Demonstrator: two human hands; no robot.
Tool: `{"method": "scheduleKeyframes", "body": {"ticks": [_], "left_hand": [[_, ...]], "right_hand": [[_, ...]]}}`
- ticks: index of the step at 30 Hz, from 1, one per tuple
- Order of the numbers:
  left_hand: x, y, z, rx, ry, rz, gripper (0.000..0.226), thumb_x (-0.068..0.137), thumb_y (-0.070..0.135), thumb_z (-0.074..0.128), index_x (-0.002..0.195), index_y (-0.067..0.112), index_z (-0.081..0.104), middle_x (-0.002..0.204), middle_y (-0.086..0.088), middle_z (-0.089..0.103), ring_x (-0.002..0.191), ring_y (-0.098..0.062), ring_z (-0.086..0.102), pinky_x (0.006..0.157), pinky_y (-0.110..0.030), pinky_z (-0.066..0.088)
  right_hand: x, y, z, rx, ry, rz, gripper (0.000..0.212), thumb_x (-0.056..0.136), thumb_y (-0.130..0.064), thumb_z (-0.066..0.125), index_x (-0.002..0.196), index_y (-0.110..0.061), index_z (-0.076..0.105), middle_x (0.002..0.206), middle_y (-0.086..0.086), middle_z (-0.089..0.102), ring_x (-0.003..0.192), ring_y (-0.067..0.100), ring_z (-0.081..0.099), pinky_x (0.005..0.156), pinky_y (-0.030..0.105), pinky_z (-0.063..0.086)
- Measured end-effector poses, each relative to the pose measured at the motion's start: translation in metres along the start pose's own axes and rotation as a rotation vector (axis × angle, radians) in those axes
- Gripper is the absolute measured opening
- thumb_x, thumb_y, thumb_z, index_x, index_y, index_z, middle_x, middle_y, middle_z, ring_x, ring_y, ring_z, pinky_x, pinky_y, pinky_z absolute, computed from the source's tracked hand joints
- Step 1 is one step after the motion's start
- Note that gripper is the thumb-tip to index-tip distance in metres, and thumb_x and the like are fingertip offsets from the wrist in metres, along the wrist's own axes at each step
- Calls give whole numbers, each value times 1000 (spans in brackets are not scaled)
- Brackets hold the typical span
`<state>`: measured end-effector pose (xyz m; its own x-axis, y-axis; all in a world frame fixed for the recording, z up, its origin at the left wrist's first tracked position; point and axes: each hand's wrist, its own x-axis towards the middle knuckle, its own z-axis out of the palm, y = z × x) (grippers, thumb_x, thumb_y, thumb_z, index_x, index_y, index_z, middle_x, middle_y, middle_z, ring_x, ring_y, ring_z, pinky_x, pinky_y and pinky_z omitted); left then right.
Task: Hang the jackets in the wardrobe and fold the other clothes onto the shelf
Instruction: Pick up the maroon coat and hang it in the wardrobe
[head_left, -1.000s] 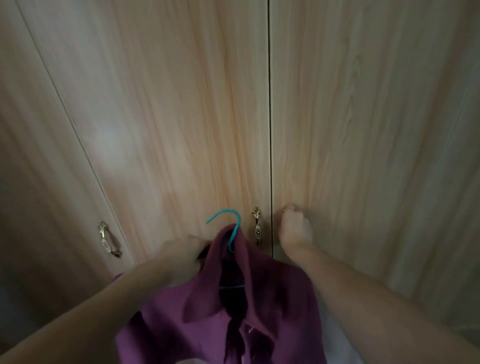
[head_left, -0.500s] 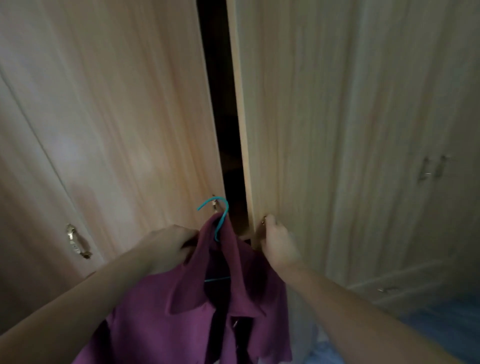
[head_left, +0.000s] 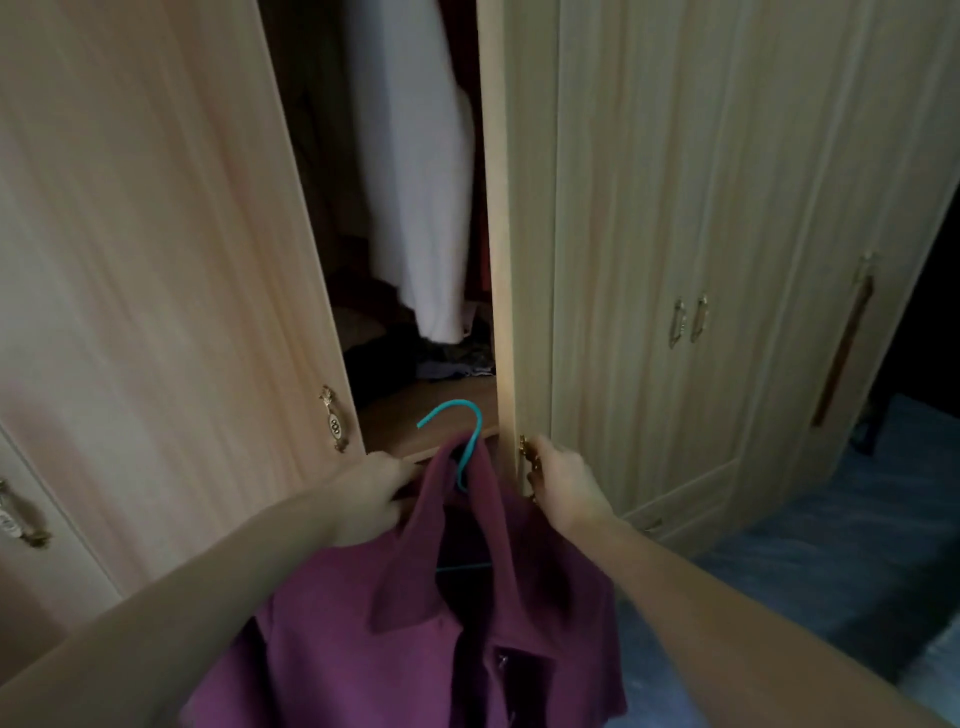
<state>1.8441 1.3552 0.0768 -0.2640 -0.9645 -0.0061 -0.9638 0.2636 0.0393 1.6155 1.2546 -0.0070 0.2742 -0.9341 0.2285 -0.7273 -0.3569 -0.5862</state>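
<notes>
The wardrobe (head_left: 156, 260) stands ajar; the left grip (head_left: 371, 499) clutches the purple jacket (head_left: 415, 623) on its hanger (head_left: 462, 431), the right grip (head_left: 563, 480) curls round the door handle (head_left: 525, 457).

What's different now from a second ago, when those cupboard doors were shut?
The right hand, gripping the door handle, has swung the right door open toward the person, revealing a white garment hanging inside and clothes piled below. The left hand keeps its grip on the purple jacket on its teal hanger; the left door stays shut.
</notes>
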Motion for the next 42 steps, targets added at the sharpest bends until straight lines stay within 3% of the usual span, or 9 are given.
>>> {"method": "scheduleKeyframes", "body": {"ticks": [9, 12, 15, 18, 26, 31, 36, 40, 42], "left_hand": [[56, 88, -5, 69, -19, 63, 24, 88, 24, 47, 108, 34, 56, 119, 5, 62, 114, -19, 55, 74, -29, 34], [81, 111, -6, 50, -32, 79, 23, 86, 25, 47, 105, 35, 56, 117, 8, 62, 111, -19, 56, 76, -31, 40], [106, 138, -8, 56, -53, 75, 25, 86, 28, 47, 108, 38, 54, 120, 9, 62, 112, -19, 56, 85, -36, 46], [129, 162, -6, 78, -45, 65, 22, 87, 28, 46, 105, 37, 53, 118, 9, 62, 112, -20, 56, 83, -36, 46], [166, 200, 6, -14, -17, 23, 28, 83, 38, 39, 108, 42, 51, 111, 13, 62, 104, -16, 59, 81, -45, 51], [171, 215, 5, 16, -2, 1, 23, 86, 34, 45, 107, 39, 50, 112, 9, 62, 105, -18, 57, 82, -44, 50], [165, 215, 1, 70, -21, -39, 28, 87, 34, 47, 115, 39, 50, 119, 9, 60, 112, -18, 56, 84, -40, 48], [159, 208, -4, 151, -18, -79, 28, 92, 35, 48, 120, 32, 52, 125, 6, 58, 116, -19, 53, 81, -34, 41], [154, 205, -6, 159, -13, -93, 28, 93, 33, 49, 121, 32, 52, 125, 4, 59, 116, -20, 53, 80, -33, 40]], "right_hand": [[-11, 85, -59, 166, 10, -23, 29, 89, 2, 56, 89, -27, 60, 89, 1, 68, 80, 14, 68, 72, 28, 57], [-9, 116, -77, 215, -1, -34, 22, 89, 0, 55, 91, -21, 63, 88, 6, 69, 80, 23, 69, 69, 29, 56], [-4, 150, -95, 230, 6, -51, 24, 90, -1, 54, 99, -20, 65, 90, 1, 70, 78, 16, 69, 71, 33, 58], [4, 179, -116, 218, 9, -81, 31, 92, -2, 55, 114, -21, 66, 101, -5, 71, 89, 4, 67, 80, 23, 56], [26, 236, -156, 249, 20, -60, 46, 91, 8, 47, 117, -27, 63, 89, -11, 67, 75, -3, 63, 74, 11, 51], [24, 246, -157, 281, -21, -158, 38, 96, -3, 49, 121, -26, 63, 99, -8, 71, 87, 0, 67, 82, 18, 54], [23, 244, -156, 82, -20, -141, 25, 94, -8, 47, 111, -19, 60, 82, 0, 68, 72, 16, 66, 70, 39, 56], [-4, 247, -153, -131, -63, -18, 38, 95, -12, 46, 131, -20, 37, 80, -5, 62, 65, 12, 60, 58, 28, 50], [-26, 246, -146, -186, -22, -19, 29, 96, -19, 44, 123, -24, 35, 82, -6, 61, 70, 12, 63, 61, 30, 52]]}}
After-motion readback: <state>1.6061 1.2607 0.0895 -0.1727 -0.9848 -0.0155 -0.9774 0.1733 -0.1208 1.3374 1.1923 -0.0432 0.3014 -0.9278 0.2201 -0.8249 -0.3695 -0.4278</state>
